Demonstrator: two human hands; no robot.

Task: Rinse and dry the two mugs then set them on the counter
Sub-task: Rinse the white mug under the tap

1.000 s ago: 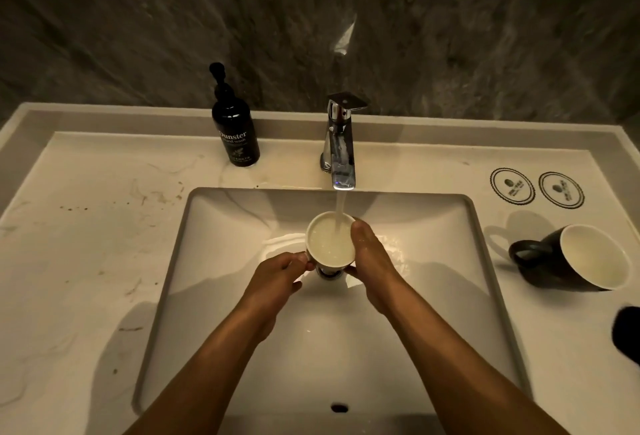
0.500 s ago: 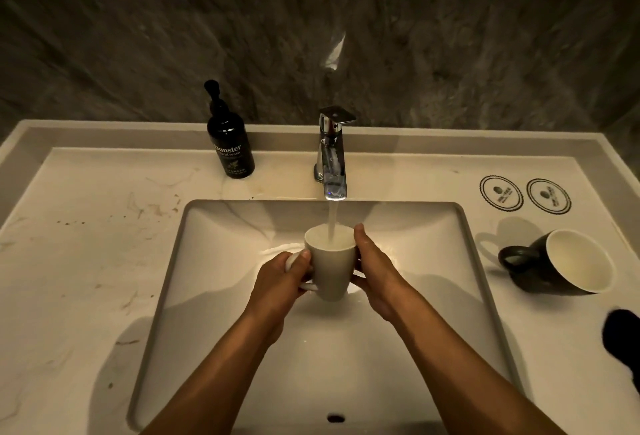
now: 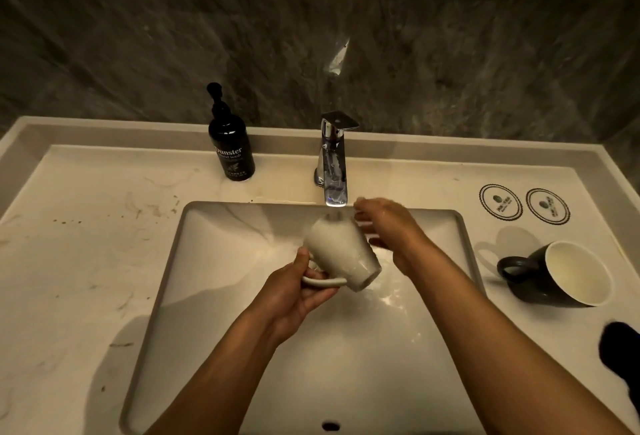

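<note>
On the far left the pale marble counter [image 3: 79, 261] shows brown streaks and specks. Toward the back stands a dark soap bottle [image 3: 231, 147] with a pump top, upright, just left of the tap. The chrome tap [image 3: 333, 164] reaches over the back rim of the white sink [image 3: 194, 278], and a thin stream of water falls from its spout onto the white mug [image 3: 341, 254].

The left hand [image 3: 294, 292] grips that mug by its handle — thumb on top, fingers curled beneath — and holds it over the basin, tipped so that its base points up toward the spout and its mouth faces down and to the right. The right hand [image 3: 391, 230] is just beside the mug's upper end under the tap; its fingers are blurred, look loosely spread and grasp nothing, and whether they touch the mug cannot be told.

Further right, on the counter, lie two round printed coasters [image 3: 500, 201] side by side. In front of them the black mug [image 3: 554, 275] with a cream inside lies on its side — handle to the left, mouth to the right. At the right edge a dark object [image 3: 621, 355] is partly cut off.
</note>
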